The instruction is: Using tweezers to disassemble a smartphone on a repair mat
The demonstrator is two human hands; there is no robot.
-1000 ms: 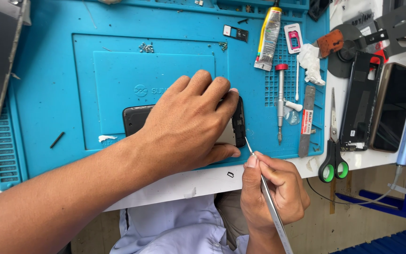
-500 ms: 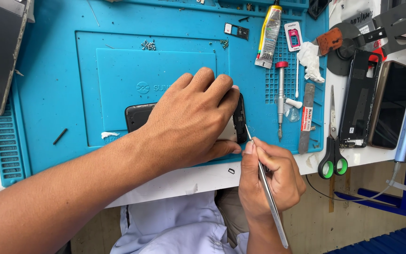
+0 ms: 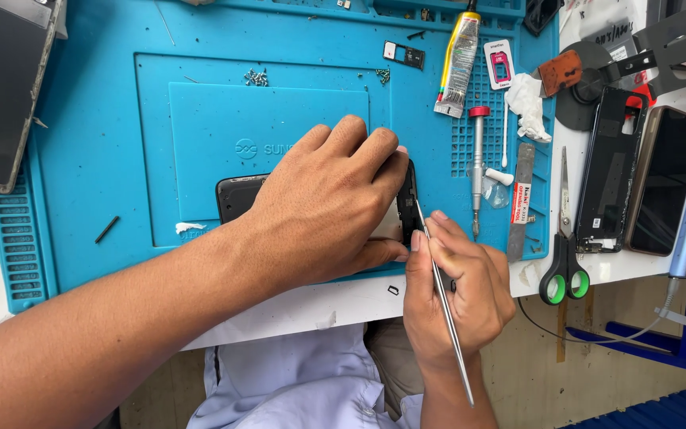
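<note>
A black phone lies on a blue repair mat, mostly covered by my left hand, which presses flat on it. My right hand holds thin metal tweezers like a pen. Their tip touches the phone's right end, just beside my left fingertips. The part under the tip is hidden by my fingers.
Right of the phone lie a red-capped screwdriver, a flat metal tool, green-handled scissors, a glue tube and two dark phones. A dark screen panel sits top left. Tiny screws lie on the mat.
My right hand has moved up and the tweezers' tip has reached further onto the phone's right end. My left hand stays pressed on the phone.
</note>
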